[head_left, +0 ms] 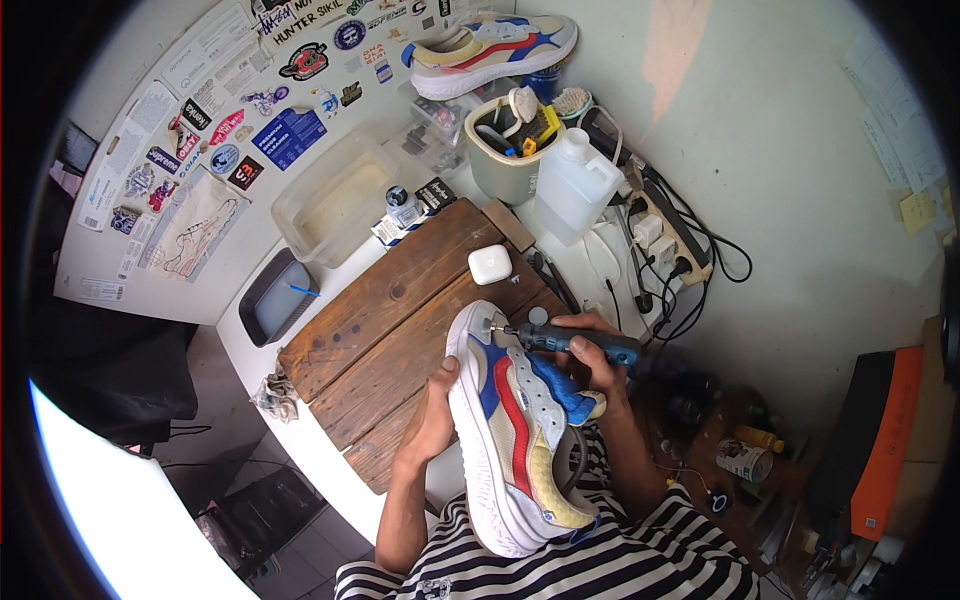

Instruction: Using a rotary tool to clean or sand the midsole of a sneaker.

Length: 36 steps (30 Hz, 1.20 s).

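Sneaker [518, 435] crosses the board's [385, 330] edge, perhaps raised; open room leftward.

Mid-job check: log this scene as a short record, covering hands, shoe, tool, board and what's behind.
Left hand: on sole side of shoe, fingers hidden
Right hand: gripping rotary tool
Tool tip: at shoe's toe
Shoe: multicoloured, white sole
Board: brown wood, white case on it
Behind: bucket, jug, second shoe
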### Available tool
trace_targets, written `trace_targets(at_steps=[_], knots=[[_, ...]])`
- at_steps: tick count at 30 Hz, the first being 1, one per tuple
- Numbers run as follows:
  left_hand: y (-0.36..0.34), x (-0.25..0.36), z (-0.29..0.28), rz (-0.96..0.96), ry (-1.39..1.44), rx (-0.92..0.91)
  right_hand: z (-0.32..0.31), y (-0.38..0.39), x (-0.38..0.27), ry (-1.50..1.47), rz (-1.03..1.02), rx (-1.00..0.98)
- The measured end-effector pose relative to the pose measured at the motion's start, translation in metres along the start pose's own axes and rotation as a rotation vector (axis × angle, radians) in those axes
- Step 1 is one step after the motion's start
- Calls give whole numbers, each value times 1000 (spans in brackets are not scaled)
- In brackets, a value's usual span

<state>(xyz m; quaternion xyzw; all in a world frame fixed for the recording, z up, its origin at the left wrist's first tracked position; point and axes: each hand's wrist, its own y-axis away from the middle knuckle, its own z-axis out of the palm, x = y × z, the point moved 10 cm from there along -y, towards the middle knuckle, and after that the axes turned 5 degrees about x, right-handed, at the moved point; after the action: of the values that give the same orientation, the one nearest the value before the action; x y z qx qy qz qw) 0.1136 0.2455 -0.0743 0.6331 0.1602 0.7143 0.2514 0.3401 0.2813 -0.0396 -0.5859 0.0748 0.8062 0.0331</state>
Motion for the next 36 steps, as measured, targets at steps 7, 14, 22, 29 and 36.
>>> trace_targets(at_steps=[7,14,22,29,36], knots=[[0,-1,-1,9,-4,0,0,-1,4,-39,-5,-80],[1,4,0,18,-24,6,-2,-1,3,-10,-26,-47],[0,2,0,11,-41,-1,2,0,1,-6,23,-7],[2,6,-1,-5,-61,33,-2,-3,1,-4,-41,-93],[0,2,-1,-18,-76,12,1,-3,5,-29,-18,-14]])
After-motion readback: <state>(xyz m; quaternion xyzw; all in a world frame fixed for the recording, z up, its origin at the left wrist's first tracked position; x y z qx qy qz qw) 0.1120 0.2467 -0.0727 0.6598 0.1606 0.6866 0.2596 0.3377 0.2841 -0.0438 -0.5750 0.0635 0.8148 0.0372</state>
